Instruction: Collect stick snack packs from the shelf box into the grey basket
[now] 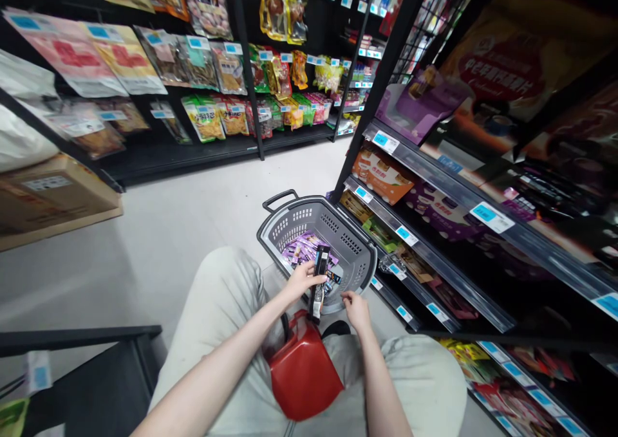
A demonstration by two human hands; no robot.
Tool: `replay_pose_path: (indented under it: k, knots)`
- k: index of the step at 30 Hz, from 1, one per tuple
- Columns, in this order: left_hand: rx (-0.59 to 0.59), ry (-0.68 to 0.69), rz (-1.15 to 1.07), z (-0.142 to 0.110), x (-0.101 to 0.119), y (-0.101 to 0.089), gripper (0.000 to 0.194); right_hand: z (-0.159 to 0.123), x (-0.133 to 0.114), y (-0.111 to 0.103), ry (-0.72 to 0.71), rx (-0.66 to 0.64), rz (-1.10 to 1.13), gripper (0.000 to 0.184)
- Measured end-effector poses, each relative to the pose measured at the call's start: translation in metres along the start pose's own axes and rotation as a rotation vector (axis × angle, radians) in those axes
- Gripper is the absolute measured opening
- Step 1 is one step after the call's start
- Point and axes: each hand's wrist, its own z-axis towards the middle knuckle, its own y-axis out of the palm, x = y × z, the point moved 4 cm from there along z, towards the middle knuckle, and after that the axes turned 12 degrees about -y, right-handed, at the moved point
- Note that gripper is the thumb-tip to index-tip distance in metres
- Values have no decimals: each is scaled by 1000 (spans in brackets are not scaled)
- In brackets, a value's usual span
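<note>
My left hand (304, 279) is closed around a long black snack bar packet (319, 282) over the near side of a grey shopping basket (316, 208). A second dark packet (333, 276) shows just beyond its fingers; whether it is held too I cannot tell. Down in the basket lies a heap of purple-wrapped snack packets (304, 249). My right hand (356, 308) hovers at the basket's near right rim with its fingers curled together; anything inside them is hidden. A glossy red plastic object (304, 372) is between my knees, below both hands.
Shelves of boxed and bagged snacks (381, 173) with price tags rise close on the right. Hanging snack bags (203, 118) line the black shelving ahead. A cardboard box (58, 199) sits on the floor at left, and a black rack (87, 372) is at lower left.
</note>
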Motion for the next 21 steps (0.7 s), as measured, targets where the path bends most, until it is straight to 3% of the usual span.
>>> replay_pose_path:
  k: [4,9,11,14,18,21]
  knots:
    - [47,24,165,1,-2,0,35,1,-12,6,-3,-105,20,14]
    - [139,65,262,0,-5,-1,36,-4,-26,25,212,-244,533,34]
    - [167,82,279,-1,-5,0,35,-11,-36,36,217,-339,668,35]
    - [227,113,289,-2,-3,-2,35,-22,-50,48,176,-462,719,36]
    - [329,140,315,-3,1,-7,31,-29,-58,53,234,-528,749,38]
    - [275,66,233,-1,-2,-9,29,-26,-57,47,238,-509,736,38]
